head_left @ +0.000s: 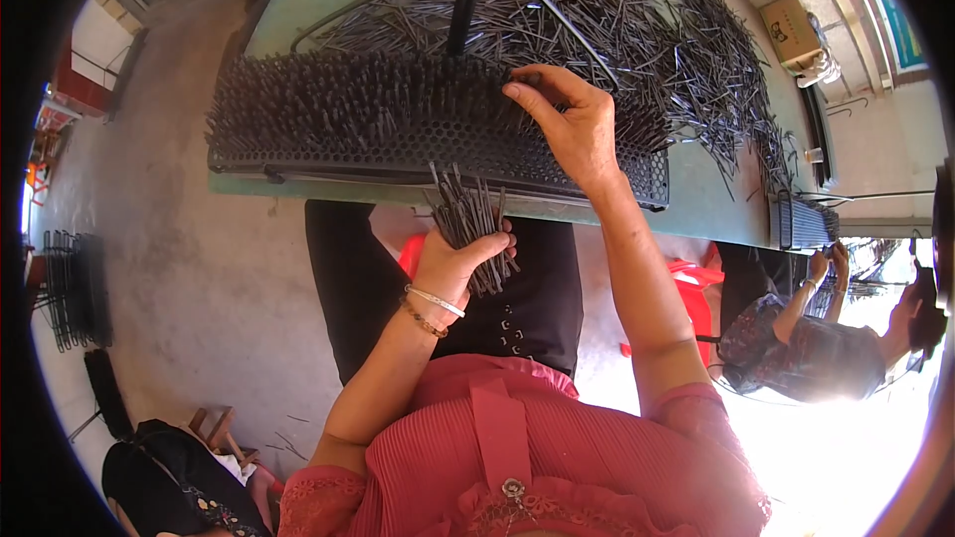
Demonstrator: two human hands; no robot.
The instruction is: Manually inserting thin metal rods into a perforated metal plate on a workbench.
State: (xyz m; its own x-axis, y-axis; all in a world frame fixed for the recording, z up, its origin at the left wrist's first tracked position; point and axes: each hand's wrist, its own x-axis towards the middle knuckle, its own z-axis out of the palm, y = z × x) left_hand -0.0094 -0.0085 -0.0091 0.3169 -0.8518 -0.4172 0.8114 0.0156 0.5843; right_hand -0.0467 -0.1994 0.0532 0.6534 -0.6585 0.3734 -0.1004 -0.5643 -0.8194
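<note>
A bunch of dark rods (463, 214) stands in the left hand (460, 257), its grip wrapped round them, just before a perforated tray (649, 182) dense with upright rods. The right hand (579, 127) reaches over the tray; whether its grip holds one, I cannot tell. The tray lies along the near edge of the green counter (718, 211), a loose heap (637, 15) behind; around are grey floor (199, 229), a carton (789, 32) and, right, another person (811, 346).

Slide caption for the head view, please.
Left hand holds a bundle of dark rods; right hand is at upright rods in a black perforated tray.
</note>
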